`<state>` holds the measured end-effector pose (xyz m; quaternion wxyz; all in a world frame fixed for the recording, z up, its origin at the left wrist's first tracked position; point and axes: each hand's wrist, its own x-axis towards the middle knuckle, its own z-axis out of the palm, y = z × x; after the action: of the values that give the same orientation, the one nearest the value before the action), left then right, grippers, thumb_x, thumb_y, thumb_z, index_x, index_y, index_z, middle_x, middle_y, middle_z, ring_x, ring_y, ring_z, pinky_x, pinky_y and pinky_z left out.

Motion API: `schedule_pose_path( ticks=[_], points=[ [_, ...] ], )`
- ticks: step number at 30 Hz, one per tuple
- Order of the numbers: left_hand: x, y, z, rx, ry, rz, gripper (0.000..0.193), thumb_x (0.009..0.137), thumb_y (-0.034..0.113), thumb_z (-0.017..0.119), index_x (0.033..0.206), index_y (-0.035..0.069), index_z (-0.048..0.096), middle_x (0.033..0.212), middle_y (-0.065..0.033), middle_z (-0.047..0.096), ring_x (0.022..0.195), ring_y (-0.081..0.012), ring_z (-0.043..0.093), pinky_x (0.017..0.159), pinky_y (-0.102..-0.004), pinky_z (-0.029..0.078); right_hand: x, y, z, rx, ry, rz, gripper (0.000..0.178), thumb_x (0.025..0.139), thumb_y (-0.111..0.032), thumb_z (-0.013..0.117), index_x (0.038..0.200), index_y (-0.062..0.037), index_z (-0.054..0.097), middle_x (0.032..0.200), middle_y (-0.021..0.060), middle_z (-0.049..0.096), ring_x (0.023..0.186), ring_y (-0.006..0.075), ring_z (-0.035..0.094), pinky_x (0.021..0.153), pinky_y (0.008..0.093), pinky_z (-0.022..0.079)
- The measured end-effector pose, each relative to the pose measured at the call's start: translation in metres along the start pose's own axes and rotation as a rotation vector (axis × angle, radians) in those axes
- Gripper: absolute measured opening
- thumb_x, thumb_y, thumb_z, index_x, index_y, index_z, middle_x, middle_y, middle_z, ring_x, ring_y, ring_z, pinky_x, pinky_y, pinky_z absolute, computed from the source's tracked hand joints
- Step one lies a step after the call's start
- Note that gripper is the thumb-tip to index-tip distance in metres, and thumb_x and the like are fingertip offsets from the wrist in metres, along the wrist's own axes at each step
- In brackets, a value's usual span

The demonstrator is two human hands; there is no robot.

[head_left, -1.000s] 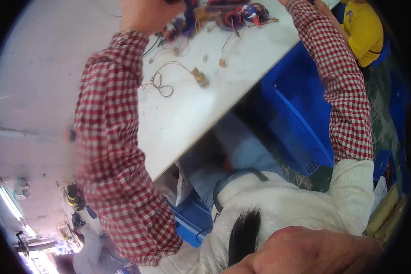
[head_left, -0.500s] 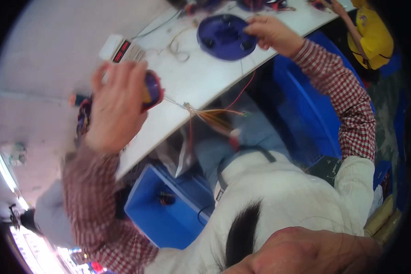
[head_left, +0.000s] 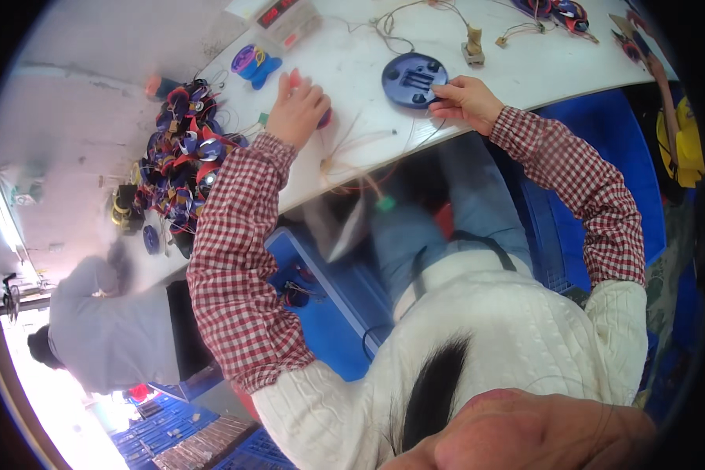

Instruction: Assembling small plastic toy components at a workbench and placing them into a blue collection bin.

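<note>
My right hand (head_left: 471, 102) pinches the edge of a round dark blue plastic disc (head_left: 415, 80) with moulded ribs and small black pads, held over the white table. My left hand (head_left: 298, 113) is curled over a small red and purple part (head_left: 325, 119), mostly hidden under the fingers. Thin wires (head_left: 341, 160) spread from beside it across the table's front edge, and a green connector (head_left: 385, 204) hangs over my lap.
A pile of blue, red and black wired parts (head_left: 184, 149) lies at left. Behind my left hand are a blue wire-wound piece (head_left: 254, 65) and a box with a red display (head_left: 282, 19). Blue bins (head_left: 603, 172) flank me. Co-workers sit left (head_left: 117, 321) and right (head_left: 685, 141).
The view has swung, bringing the pile at left into sight. My left hand has turned over the red and purple part and sits lower on the table. The right still holds the disc.
</note>
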<state>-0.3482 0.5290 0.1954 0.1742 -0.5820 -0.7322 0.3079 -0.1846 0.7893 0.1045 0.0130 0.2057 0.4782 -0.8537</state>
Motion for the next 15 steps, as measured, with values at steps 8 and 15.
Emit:
schedule_pose_path(
  ticks=[8, 15],
  points=[
    [-0.002, 0.007, 0.025, 0.0, 0.073, 0.043, 0.033, 0.084, 0.012, 0.054, 0.117, 0.014, 0.048, 0.118, -0.0071, 0.048, 0.123, -0.0268, 0.037, 0.109, -0.0539, 0.019, -0.007, -0.013, -0.03, -0.39, -0.147, 0.131, 0.041, 0.086, -0.028, 0.066, 0.107, 0.0045, 0.053, 0.082, 0.0122, 0.06, 0.06, 0.0155, 0.06, 0.055, 0.02, 0.053],
    [-0.004, 0.032, -0.007, -0.5, 0.188, -0.261, 0.036, 0.085, 0.017, 0.055, 0.12, 0.008, 0.051, 0.115, -0.0111, 0.051, 0.11, -0.0282, 0.05, 0.098, -0.0437, 0.038, 0.052, -0.027, -0.095, -0.949, 0.432, -1.288, 0.036, 0.083, -0.031, 0.069, 0.103, -0.0014, 0.06, 0.08, 0.0067, 0.058, 0.059, 0.011, 0.053, 0.053, 0.0206, 0.045]
  ],
)
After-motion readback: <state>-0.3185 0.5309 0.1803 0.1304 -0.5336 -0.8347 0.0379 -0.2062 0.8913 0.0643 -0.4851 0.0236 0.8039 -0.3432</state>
